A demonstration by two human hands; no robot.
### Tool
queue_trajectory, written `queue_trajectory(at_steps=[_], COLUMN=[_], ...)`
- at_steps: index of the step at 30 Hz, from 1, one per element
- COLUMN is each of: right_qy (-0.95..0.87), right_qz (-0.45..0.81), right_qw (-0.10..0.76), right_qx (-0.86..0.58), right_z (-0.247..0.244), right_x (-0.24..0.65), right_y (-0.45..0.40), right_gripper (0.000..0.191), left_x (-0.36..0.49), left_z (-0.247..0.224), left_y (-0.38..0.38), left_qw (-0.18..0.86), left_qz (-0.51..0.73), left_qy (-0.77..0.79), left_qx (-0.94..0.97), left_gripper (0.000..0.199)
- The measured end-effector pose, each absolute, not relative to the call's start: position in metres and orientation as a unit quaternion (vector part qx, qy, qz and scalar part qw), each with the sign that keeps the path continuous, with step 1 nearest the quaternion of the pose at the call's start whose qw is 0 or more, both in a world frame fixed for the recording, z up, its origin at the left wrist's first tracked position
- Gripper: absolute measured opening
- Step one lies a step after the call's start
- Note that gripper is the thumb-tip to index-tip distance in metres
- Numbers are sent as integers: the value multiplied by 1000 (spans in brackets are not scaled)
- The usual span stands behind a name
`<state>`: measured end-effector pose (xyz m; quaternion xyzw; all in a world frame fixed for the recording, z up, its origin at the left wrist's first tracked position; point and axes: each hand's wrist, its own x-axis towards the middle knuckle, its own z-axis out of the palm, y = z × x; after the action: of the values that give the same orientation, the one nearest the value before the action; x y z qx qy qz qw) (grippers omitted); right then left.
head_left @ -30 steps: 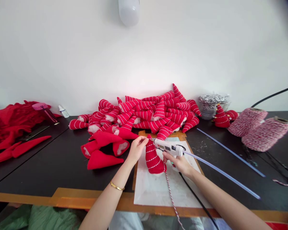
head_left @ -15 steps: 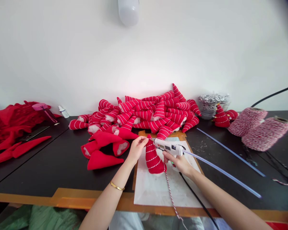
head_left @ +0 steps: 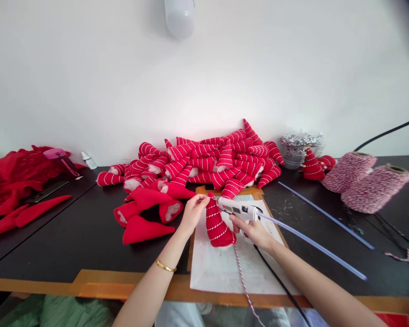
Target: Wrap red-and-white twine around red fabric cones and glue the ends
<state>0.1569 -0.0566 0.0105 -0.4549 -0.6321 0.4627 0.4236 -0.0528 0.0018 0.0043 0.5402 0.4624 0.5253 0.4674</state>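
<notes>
My left hand (head_left: pixel 197 210) pinches the tip of a stuffed red felt cone (head_left: pixel 215 225), holding it up over a white sheet (head_left: pixel 214 270). Red-and-white twine (head_left: pixel 240 268) spirals around the cone, and its loose end trails from the base down past the table edge. In my right hand (head_left: pixel 254 230) is a white hot glue gun (head_left: pixel 236 209), its nozzle pointing left at the cone's upper part. A long translucent glue stick (head_left: pixel 313 245) sticks out of the gun's back. Whether glue is coming out is too small to tell.
Behind lies a heap of twine-wrapped cones (head_left: pixel 204 163); plain red cones (head_left: pixel 148 227) lie left of the sheet. On the right are twine spools (head_left: pixel 376 188), a spare glue stick (head_left: pixel 327 215) and a tub of silvery bits (head_left: pixel 301 147). Red felt pieces (head_left: pixel 17 181) fill the far left.
The view has shifted very slightly. Both hands, the cone and the glue gun keep nearly the same position relative to each other.
</notes>
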Motion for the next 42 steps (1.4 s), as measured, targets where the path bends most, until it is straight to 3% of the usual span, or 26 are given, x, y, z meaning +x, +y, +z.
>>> queue_trajectory(at_steps=[35,42], right_qy=[-618,-606], right_qz=[494,487], right_qw=[426,437], right_qx=[-439,-453], right_z=[6,1], right_x=[158,166], right_y=[-52,-53], right_gripper=[52,53], left_x=[-51,-48], left_z=[3,8], left_y=[2,-1], left_qw=[470,564], left_qz=[533,568], left_qy=[449,418], left_qx=[542,430], left_gripper=[28,44])
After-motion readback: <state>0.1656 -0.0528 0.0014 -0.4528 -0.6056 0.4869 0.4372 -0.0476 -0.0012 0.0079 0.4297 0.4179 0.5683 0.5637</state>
